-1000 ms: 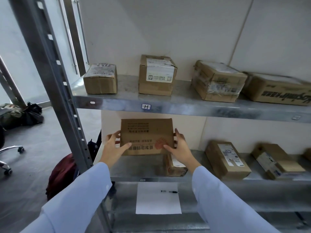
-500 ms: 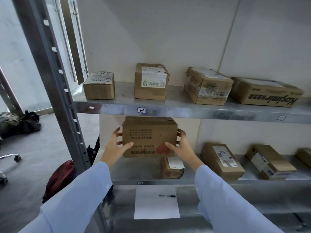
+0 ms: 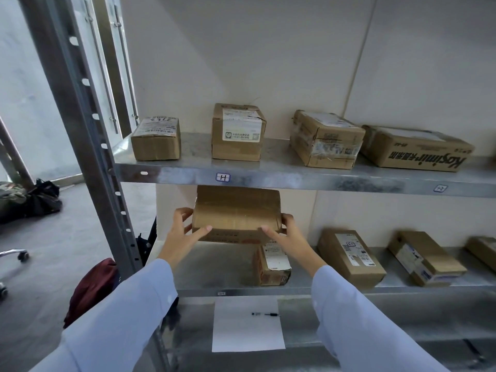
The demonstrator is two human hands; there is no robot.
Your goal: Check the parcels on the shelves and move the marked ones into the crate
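Conceivably the tilted parcel (image 3: 236,210), gripped only at its ends by left hand (image 3: 185,232) and right hand (image 3: 284,233), slips onto the small box (image 3: 273,267) below.

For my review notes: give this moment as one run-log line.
step: checking parcel | left hand + right hand grip box | box held clear of middle shelf | crate: not in view

A single wide-angle camera rides on the person's head, close to the shelves (image 3: 295,181), facing them squarely and tilted down. The sleeves (image 3: 120,318) enter from the bottom edge, and the floor (image 3: 53,251) shows at the left.
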